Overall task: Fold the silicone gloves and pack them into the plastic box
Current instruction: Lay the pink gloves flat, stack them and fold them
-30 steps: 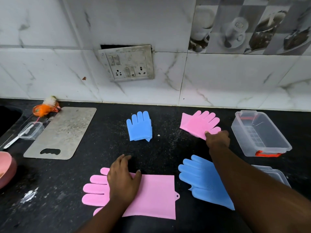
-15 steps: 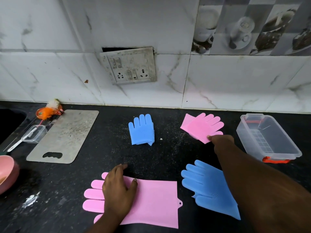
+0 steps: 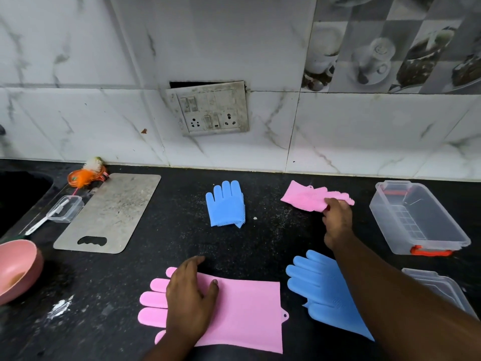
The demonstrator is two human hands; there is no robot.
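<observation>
My right hand (image 3: 337, 222) grips the folded pink glove (image 3: 307, 198) at its near edge and holds it lifted and tilted above the black counter, left of the clear plastic box (image 3: 453, 230). My left hand (image 3: 191, 299) rests flat on an unfolded pink glove (image 3: 247, 308) at the front. A folded blue glove (image 3: 227, 204) lies at the middle back. An unfolded blue glove (image 3: 316, 285) lies at the front right, partly under my right forearm. The box stands open with nothing in it.
The box's clear lid (image 3: 440, 290) lies at the right front. A grey cutting board (image 3: 109, 212), a small clear container (image 3: 66, 208) with a white utensil and an orange scrubber (image 3: 84, 175) sit at the left. A pink bowl (image 3: 15, 269) is at the left edge, a sink (image 3: 20, 194) behind it.
My right hand has taken hold of the folded pink glove and lifted it off the counter, tilting it. My left hand stays on the unfolded pink glove.
</observation>
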